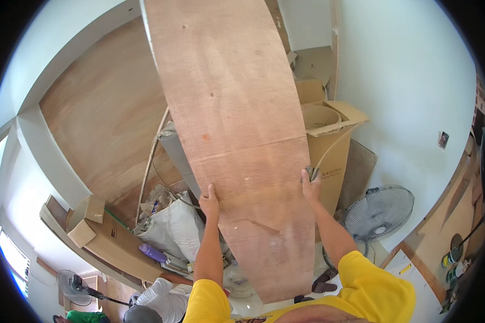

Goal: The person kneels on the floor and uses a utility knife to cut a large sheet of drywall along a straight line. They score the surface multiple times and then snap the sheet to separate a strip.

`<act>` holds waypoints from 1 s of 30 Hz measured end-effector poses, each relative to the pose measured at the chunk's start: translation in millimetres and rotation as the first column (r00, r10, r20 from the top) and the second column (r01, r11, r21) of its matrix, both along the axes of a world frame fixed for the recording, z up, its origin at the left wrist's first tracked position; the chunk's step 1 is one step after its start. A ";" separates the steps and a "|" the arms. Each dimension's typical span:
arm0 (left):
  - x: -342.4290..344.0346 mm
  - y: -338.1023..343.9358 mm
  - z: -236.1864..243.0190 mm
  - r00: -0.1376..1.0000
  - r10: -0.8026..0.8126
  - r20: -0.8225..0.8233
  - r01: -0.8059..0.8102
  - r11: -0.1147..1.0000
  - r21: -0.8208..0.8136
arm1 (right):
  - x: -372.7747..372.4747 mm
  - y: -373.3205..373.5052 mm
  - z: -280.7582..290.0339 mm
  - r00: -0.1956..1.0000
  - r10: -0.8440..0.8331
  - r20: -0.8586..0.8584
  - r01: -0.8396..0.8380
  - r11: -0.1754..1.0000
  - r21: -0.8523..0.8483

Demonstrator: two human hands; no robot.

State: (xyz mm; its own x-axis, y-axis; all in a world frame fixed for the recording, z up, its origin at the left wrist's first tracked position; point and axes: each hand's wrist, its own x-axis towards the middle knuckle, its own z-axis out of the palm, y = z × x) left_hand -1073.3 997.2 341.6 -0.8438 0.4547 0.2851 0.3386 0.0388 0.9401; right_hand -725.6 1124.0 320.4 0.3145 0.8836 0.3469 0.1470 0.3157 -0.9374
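Observation:
A long sheet of reddish-brown plywood (242, 113) stands tilted in front of me, running from the top of the view down to my body. My left hand (210, 204) is closed on its left edge, thumb on the near face and the other fingers mostly hidden. At the right edge, my right hand (310, 189) is closed too. A small dark rounded thing (312, 173) sits by its thumb, and a thin tan strip curves up from there; its kind is unclear. The sheet carries a faint crosswise line and a dark scuff low down.
Right of the sheet stand an open tall cardboard box (328, 156) and a fan (380, 212). White sacks (175, 226), a purple bottle (152, 253) and a long carton (116, 239) lie left. A person in a white shirt (164, 301) is at lower left, near another fan (75, 288).

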 end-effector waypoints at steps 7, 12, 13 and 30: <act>1.2 -7.6 -34.4 0.986 0.023 -0.167 -0.021 1.000 0.014 | 5.6 -17.3 -6.9 0.988 -0.148 0.033 0.146 0.987 0.073; 17.6 -33.3 -62.4 0.971 -0.182 -0.156 0.170 0.982 -0.086 | 54.6 -87.6 -50.2 0.981 -0.131 0.140 0.124 0.990 0.060; 23.0 -41.4 -74.0 0.956 -0.273 -0.107 0.276 0.961 0.012 | 67.2 -110.8 -71.9 0.957 -0.115 0.267 0.097 0.992 0.080; 159.0 -375.1 -361.5 0.490 -0.637 0.595 0.711 -0.103 -0.696 | 288.8 -561.9 -319.2 0.920 0.235 0.314 0.261 0.229 -0.938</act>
State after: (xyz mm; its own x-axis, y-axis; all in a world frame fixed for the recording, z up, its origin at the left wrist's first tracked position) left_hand -914.3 622.2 -19.9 0.0533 0.7086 -0.7036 0.6680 0.4984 0.5525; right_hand -436.9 562.0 1.2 0.4188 0.6043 -0.6778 0.4914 -0.7785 -0.3904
